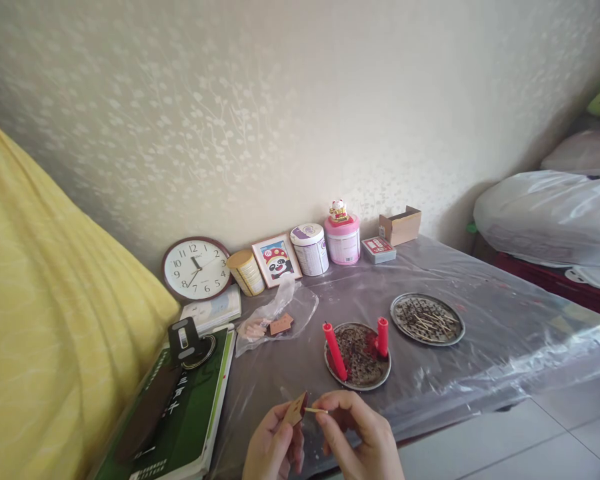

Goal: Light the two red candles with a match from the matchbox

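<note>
Near the table's front edge, my left hand (276, 437) grips a small brown matchbox (296, 408) between thumb and fingers. A thin pale matchstick (316, 410) is pinched in my right hand (357, 433), its far end at the matchbox's side; whether they touch I cannot tell. No flame shows. Just beyond my hands stands a round metal tray (357, 383) with dark residue. On it are a tilted red candle (335, 352) and a shorter upright red candle (382, 337), both unlit. A second metal tray (461, 333) to the right carries several loose matchsticks (433, 323).
Another matchbox (281, 325) lies on a clear plastic bag (260, 340). Along the wall stand a clock (197, 268), a panda picture (277, 262), several tins and a cardboard box (400, 227). A green book (195, 413) with a black stand (186, 343) is at left, by a yellow curtain (55, 320).
</note>
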Demonstrator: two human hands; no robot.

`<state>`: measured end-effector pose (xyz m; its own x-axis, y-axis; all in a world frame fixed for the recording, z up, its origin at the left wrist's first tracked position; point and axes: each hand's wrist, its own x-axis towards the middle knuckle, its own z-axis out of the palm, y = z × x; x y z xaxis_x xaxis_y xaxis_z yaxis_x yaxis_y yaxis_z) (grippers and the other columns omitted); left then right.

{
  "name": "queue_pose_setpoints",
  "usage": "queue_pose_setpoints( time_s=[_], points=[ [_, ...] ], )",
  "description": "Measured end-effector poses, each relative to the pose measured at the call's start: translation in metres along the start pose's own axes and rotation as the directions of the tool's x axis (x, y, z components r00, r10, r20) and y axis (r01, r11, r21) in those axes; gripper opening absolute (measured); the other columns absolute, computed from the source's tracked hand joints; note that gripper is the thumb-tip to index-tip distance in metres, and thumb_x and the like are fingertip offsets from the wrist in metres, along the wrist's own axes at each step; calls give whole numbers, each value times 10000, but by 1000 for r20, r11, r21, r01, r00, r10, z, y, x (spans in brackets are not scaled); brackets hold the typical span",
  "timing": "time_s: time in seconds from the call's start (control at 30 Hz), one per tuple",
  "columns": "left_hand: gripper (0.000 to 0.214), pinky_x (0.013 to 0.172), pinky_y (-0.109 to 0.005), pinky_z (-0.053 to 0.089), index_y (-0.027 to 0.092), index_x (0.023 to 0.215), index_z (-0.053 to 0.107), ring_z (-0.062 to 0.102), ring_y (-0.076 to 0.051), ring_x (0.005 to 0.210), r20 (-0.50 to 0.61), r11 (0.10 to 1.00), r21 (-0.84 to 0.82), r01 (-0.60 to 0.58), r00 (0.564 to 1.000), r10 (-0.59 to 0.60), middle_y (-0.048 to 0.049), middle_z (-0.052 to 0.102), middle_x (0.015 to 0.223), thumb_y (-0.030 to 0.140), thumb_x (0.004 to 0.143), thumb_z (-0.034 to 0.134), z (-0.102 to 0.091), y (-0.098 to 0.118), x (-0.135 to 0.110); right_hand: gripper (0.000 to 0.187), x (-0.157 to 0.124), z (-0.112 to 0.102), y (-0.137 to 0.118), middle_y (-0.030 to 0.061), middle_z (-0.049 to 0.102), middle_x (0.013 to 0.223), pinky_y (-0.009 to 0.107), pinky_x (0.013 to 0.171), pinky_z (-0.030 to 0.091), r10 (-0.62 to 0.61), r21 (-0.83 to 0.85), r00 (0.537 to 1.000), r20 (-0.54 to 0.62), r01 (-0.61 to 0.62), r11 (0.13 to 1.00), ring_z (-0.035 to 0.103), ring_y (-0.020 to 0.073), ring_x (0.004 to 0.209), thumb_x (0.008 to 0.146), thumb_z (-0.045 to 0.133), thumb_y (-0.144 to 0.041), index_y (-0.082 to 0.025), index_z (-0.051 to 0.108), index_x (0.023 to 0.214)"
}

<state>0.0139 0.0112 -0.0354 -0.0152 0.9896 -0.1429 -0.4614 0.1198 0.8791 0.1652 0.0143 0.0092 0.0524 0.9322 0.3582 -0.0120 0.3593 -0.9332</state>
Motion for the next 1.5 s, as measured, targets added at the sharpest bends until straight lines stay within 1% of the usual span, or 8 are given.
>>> queue_pose_setpoints(
  time_s=[0.13,0.33,0.8,1.0,1.1,1.27,1.37,1.5],
  points=[
    [461,365,-209,293,143,859,747,416,-83,381,-35,1000,-13,-13,999,13,16,519,484,523,601,785,5,1,-3,273,-1,2,0,43,679,734,169,414,461,20,31,1000,-18,-19,999,521,88,436,850,602,-443,-191,630,749],
    [474,370,-213,288,133,870,749,424,-86,390,-60,999,6,-34,998,35,5,534,495,526,608,779,8,2,-5,259,0,2,-3,42,684,740,173,417,456,15,44,1000,-17,-14,999,517,81,424,857,599,-428,-192,621,753],
    [471,361,-204,284,145,859,740,408,-79,382,-62,999,25,-35,997,37,19,520,474,541,607,774,10,3,-4,286,0,3,-4,37,670,732,166,402,451,47,52,999,-15,-46,998,519,82,430,859,582,-454,-193,602,745],
    [495,365,-197,290,155,864,739,405,-76,378,-51,999,31,-31,998,32,25,518,451,562,586,780,10,3,-4,302,2,2,-5,33,681,679,182,418,470,77,44,997,-17,-76,996,565,101,413,850,594,-479,-190,640,773],
    [488,367,-196,293,156,862,743,406,-75,386,-60,999,33,-40,997,42,20,527,466,557,587,781,11,4,-4,261,3,0,-4,33,688,702,175,436,474,43,30,999,-6,-42,999,576,98,425,859,599,-429,-191,652,766],
    [472,369,-197,293,147,851,744,407,-76,389,-83,998,31,-58,995,61,19,519,477,544,597,780,14,6,-7,133,6,-7,-6,39,690,757,178,492,491,-75,-44,993,91,80,996,594,108,488,876,581,-275,-194,642,790],
    [463,377,-200,301,149,861,740,415,-81,399,-91,997,43,-67,993,70,20,517,481,538,611,772,14,6,-8,99,7,-10,-8,37,666,764,178,499,483,-149,-66,982,112,157,985,589,107,509,871,570,-214,-198,618,786],
    [467,377,-204,298,154,868,736,415,-82,401,-76,997,46,-68,995,71,20,525,489,547,617,765,13,7,-7,96,7,-9,-9,25,650,742,180,497,472,-170,-100,979,115,182,978,576,106,512,873,562,-193,-201,606,787]
  ],
)
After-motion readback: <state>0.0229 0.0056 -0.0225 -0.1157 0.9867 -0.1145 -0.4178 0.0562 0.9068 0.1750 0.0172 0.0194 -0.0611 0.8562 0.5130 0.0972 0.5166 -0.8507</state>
